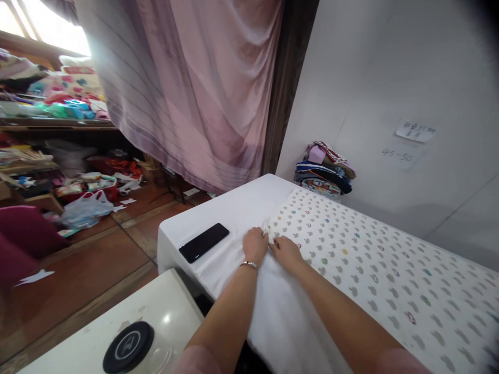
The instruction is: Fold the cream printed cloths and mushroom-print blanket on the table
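Note:
My left hand [255,245], with a bracelet [248,264] at its wrist, is closed in a pinch on white cloth [278,296]. Close beside it, my right hand [286,253] pinches the same cloth with bent fingers. The cloth drapes from my fingers down towards me between my forearms. To the right spreads a white fabric [351,249] printed with grey shapes and small coloured motifs; whether it is one piece with the cloth I hold, I cannot tell. A black phone [205,242] lies flat to the left of my hands.
The white-covered table [234,202] has its rounded corner at left. Nearer me stands a pale surface with a round black lid [128,347]. Folded fabrics [325,169] are piled by the wall. A pink curtain [202,93] hangs behind; a plastic bag [88,209] sits on the tiled floor.

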The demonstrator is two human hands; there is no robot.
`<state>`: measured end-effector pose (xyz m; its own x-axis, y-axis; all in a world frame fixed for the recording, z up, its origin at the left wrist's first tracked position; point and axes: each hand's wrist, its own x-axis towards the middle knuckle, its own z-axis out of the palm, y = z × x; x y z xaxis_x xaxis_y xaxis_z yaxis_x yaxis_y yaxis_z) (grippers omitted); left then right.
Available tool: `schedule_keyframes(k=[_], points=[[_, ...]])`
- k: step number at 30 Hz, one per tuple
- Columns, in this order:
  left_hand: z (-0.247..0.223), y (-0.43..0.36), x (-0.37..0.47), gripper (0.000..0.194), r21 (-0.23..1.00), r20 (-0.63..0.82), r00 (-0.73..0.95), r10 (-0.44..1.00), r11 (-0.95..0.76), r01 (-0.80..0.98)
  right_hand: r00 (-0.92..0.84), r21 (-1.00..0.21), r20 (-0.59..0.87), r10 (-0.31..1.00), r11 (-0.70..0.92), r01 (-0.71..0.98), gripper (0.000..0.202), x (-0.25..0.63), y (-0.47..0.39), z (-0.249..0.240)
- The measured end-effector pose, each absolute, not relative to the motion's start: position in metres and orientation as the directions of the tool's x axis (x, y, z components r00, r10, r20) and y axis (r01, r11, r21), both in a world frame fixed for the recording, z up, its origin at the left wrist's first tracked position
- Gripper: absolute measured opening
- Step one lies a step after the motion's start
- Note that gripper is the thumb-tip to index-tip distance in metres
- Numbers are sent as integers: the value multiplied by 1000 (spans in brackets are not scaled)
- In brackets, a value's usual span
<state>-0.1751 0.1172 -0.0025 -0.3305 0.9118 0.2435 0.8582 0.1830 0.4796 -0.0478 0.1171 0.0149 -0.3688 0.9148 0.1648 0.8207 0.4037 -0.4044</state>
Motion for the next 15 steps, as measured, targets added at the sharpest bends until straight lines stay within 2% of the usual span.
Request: schedule_keyframes(k=[4,8,10,15], points=[[0,117,-176,17,521,201,-349,915,202,830,-245,-558,163,956,294,776,13,-59,135,10],[5,114,-176,23,581,133,-390,911,247,775,-187,-622,252,950,307,721,16,-60,141,7],[7,113,-175,24,609,100,-403,910,264,748,-186,-649,289,939,335,684,15,-63,138,3],[10,110,-175,25,668,86,-402,912,247,702,-225,-730,243,944,330,599,14,-69,133,2]])
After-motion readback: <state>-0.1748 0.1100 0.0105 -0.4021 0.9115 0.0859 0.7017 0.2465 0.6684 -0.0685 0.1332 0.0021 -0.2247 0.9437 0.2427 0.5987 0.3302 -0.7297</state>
